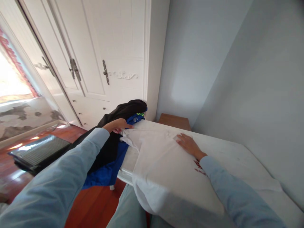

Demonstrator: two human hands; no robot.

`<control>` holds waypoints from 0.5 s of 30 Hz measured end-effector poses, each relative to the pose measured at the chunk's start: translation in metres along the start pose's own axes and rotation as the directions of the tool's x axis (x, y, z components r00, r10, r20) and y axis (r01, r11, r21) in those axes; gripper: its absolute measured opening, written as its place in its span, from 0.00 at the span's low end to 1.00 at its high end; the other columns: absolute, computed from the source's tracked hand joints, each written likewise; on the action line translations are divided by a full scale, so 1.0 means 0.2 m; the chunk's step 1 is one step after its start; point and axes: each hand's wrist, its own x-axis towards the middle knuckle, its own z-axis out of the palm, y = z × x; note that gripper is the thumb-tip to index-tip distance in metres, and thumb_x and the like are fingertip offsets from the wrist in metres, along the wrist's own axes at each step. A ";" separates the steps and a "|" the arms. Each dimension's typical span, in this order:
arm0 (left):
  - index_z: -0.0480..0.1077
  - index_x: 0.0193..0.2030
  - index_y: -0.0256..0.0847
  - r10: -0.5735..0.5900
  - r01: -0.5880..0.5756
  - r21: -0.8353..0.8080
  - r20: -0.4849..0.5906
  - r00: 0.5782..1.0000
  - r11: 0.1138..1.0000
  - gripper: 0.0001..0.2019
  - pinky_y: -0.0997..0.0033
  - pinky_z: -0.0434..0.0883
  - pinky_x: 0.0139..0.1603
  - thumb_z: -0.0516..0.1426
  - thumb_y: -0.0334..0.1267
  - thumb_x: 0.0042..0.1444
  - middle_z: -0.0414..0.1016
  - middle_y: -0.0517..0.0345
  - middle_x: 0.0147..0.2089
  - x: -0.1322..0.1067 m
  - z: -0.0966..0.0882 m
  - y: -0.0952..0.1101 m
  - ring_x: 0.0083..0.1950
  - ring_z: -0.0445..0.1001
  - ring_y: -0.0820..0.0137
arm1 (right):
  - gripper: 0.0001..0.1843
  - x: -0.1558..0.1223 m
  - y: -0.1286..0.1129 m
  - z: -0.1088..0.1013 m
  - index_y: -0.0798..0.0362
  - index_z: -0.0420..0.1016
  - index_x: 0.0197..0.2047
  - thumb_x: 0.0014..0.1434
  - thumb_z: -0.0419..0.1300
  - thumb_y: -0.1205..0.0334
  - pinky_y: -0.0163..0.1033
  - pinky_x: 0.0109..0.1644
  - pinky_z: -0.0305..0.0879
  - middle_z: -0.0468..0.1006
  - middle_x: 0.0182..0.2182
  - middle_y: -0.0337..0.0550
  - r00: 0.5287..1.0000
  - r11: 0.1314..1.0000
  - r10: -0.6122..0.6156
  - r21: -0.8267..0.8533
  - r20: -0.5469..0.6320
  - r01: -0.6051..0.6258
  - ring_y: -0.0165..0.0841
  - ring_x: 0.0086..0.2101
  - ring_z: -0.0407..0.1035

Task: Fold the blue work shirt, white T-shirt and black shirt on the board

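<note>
A white T-shirt [163, 158] with a dark red print lies spread over a white table [225, 150], its lower part hanging over the near edge. My left hand [120, 124] is closed on the end of a bunched sleeve at the table's left side. Flat on the upper part of the shirt rests my right hand [188, 145], its fingers stretched out. My right forearm covers some of the printed lettering. Close by my left hand are a black garment [125, 109] and a blue garment [102, 174], piled at the table's left end.
Behind the table's left end stands a white wardrobe [123, 38] with metal handles. A brown wooden box-like piece [174, 121] sits between table and wall. On the reddish floor at left is a black appliance with a ribbed top [44, 148]. A grey wall [261, 79] borders the right.
</note>
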 end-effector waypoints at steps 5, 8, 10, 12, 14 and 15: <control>0.78 0.47 0.41 0.100 -0.094 0.250 -0.011 0.995 0.964 0.30 0.64 0.73 0.39 0.68 0.33 0.29 0.82 0.51 0.34 -0.02 0.02 -0.02 0.40 0.79 0.53 | 0.30 0.00 0.01 0.01 0.53 0.67 0.66 0.70 0.44 0.47 0.56 0.69 0.52 0.64 0.66 0.54 1.000 1.000 -0.011 0.012 -0.021 0.011 0.47 0.65 0.58; 0.80 0.40 0.40 0.230 -0.189 0.238 -0.159 0.960 0.953 0.14 0.68 0.72 0.45 0.63 0.37 0.44 0.82 0.50 0.42 0.00 0.00 -0.03 0.46 0.79 0.58 | 0.31 0.00 0.01 0.01 0.56 0.67 0.66 0.70 0.43 0.47 0.55 0.69 0.52 0.64 0.66 0.57 1.000 1.000 -0.014 -0.001 -0.020 0.014 0.48 0.65 0.58; 0.80 0.42 0.39 0.243 -0.220 0.113 -0.268 0.932 0.969 0.13 0.70 0.72 0.43 0.58 0.40 0.53 0.82 0.51 0.42 0.02 -0.03 -0.02 0.43 0.79 0.62 | 0.31 0.00 0.00 0.00 0.57 0.67 0.66 0.70 0.43 0.47 0.54 0.69 0.52 0.64 0.67 0.57 1.000 1.000 -0.012 -0.006 -0.017 0.012 0.47 0.65 0.58; 0.78 0.48 0.38 0.229 -0.256 -0.006 -0.430 0.873 0.967 0.17 0.71 0.72 0.40 0.55 0.42 0.57 0.82 0.51 0.42 0.04 -0.06 -0.02 0.41 0.79 0.64 | 0.31 0.00 0.00 0.00 0.56 0.67 0.66 0.70 0.43 0.47 0.54 0.69 0.52 0.64 0.67 0.56 1.000 1.000 -0.010 -0.005 -0.016 0.010 0.47 0.65 0.58; 0.74 0.55 0.37 0.174 -0.225 -0.033 -0.527 0.832 0.974 0.20 0.71 0.73 0.40 0.54 0.41 0.60 0.81 0.50 0.44 0.05 -0.07 -0.03 0.40 0.78 0.65 | 0.31 0.00 0.00 0.00 0.56 0.67 0.66 0.70 0.43 0.47 0.54 0.69 0.52 0.64 0.66 0.56 1.000 1.000 -0.009 -0.002 -0.018 0.009 0.46 0.65 0.58; 0.72 0.57 0.36 0.146 -0.181 -0.012 -0.539 0.830 0.983 0.20 0.70 0.73 0.40 0.53 0.40 0.61 0.81 0.49 0.45 0.05 -0.07 -0.04 0.40 0.78 0.64 | 0.30 0.00 0.01 0.01 0.56 0.67 0.66 0.70 0.44 0.47 0.53 0.69 0.52 0.64 0.66 0.56 1.000 1.000 -0.010 -0.001 -0.020 0.010 0.46 0.65 0.58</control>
